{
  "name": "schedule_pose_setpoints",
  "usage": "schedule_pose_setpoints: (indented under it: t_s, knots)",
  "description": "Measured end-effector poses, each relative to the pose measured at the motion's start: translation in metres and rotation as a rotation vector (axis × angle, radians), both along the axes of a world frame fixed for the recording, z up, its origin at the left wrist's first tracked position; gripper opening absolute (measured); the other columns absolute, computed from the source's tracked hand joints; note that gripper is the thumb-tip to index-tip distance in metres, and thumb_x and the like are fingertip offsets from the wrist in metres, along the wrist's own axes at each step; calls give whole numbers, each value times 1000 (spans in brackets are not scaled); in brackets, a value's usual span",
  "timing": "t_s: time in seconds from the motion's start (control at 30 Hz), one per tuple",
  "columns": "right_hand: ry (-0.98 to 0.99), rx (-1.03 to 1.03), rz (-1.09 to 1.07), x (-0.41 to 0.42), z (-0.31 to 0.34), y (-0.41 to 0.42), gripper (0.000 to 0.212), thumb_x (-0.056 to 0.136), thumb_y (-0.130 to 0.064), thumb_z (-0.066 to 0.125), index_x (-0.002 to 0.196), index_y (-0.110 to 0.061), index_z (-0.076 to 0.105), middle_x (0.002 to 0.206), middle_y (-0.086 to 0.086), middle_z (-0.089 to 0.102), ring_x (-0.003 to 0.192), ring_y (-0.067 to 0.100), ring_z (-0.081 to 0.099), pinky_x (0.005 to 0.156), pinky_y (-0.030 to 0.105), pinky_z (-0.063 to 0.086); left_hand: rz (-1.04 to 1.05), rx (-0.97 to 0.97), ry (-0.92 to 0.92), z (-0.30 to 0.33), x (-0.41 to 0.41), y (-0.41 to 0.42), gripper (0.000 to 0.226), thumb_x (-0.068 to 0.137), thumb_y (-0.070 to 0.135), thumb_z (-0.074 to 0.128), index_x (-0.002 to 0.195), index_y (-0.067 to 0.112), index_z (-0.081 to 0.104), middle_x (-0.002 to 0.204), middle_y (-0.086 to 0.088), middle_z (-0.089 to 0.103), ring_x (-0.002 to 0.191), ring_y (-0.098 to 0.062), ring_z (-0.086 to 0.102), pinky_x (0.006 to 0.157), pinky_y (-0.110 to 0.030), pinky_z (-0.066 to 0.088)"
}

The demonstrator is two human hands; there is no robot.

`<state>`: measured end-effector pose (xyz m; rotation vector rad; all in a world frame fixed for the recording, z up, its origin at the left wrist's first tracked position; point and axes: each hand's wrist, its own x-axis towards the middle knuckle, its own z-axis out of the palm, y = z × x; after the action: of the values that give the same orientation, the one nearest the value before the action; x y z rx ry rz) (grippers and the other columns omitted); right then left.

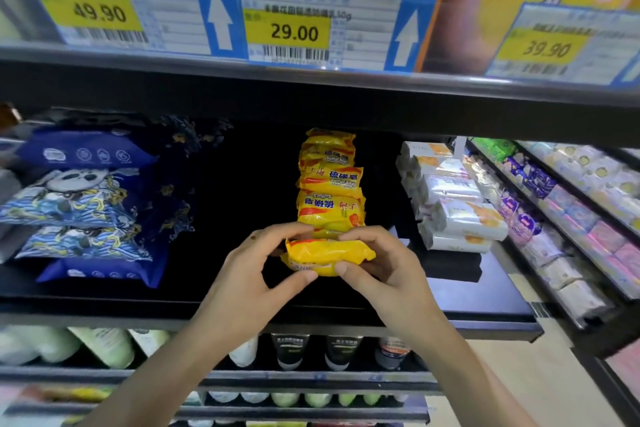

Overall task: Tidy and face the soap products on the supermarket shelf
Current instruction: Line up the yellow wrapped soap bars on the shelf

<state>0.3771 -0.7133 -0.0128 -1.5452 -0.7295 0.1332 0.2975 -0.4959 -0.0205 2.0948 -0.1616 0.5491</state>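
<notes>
Both hands pinch yellow sulfur soap packet (327, 256) at front of sulfur soap row (329, 184) on black shelf (485, 295): left hand (263, 256) grips left end, right hand (377, 260) right end, thumbs beneath.

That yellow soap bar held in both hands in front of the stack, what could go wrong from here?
Two risks, as I judge it. The left hand and right hand pinch the yellow soap bar only at its ends, so its slick wrapper might slip. The row of yellow bars behind it already sits unevenly, one printed upside down; pushing the held bar in could nudge them further askew.
</notes>
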Motion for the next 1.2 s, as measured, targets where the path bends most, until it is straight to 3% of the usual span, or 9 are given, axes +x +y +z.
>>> schedule_pose_setpoints:
  t_s: [0.13,0.27,0.37,0.5,0.63,0.77,0.97,1.07,1.2]
  knots:
    - [5,-11,-13,-1,1,0,32,95,-24,74,126,-26,65,116,2,72,109,27,70,90,39,60,-54,-113,25,1,3,0,40,88,52,75,126,49,62,116,15,75,108,-11,72,90,-18,55]
    - [6,-28,-5,-4,0,2,37,95,-30,74,130,-29,62,120,0,72,112,25,70,92,39,60,-95,-220,74,3,4,1,33,88,52,75,120,45,67,117,10,76,108,-14,74,92,-27,58]
    - [-30,-28,-40,-7,-2,3,55,90,-35,78,140,-34,54,126,-2,68,109,25,70,87,38,60,-106,-259,112,4,3,2,32,88,52,74,118,43,69,119,8,76,112,-17,73,95,-36,58]
    - [-179,-114,-114,-11,-7,6,84,83,-37,83,153,-42,37,143,-11,53,110,22,67,83,29,57,-76,-281,136,6,4,1,30,84,51,74,113,44,69,116,11,78,108,-12,74,94,-33,59]
    - [-293,-156,-126,-13,-11,6,93,85,-29,82,158,-46,28,152,-14,39,117,19,62,86,26,56,-70,-316,162,6,3,1,30,83,52,74,112,43,71,114,9,78,106,-12,75,94,-32,61]
    - [-166,-141,-25,-13,-8,3,105,87,-15,81,160,-51,15,159,-13,35,108,26,68,89,30,58,-63,-354,201,7,3,2,25,89,48,76,113,43,72,114,8,79,104,-14,76,88,-28,60]
    - [-113,-130,73,-12,-3,1,72,90,-4,73,147,-42,50,156,-12,40,125,25,63,95,47,58,-69,-410,230,12,3,0,31,83,61,78,110,45,74,108,6,80,87,-15,76,76,-20,58]
    - [-34,-62,119,-11,-4,1,55,91,-1,72,133,-36,66,159,-14,39,133,23,59,97,47,58,-89,-415,249,12,5,0,36,79,61,72,111,45,74,110,5,80,92,-16,76,77,-23,60]
    - [16,2,94,-10,-5,1,54,88,3,72,126,-35,71,148,-6,50,123,24,67,94,39,59,-114,-422,254,13,6,-1,37,79,62,74,112,44,74,112,3,80,98,-19,76,80,-26,60]
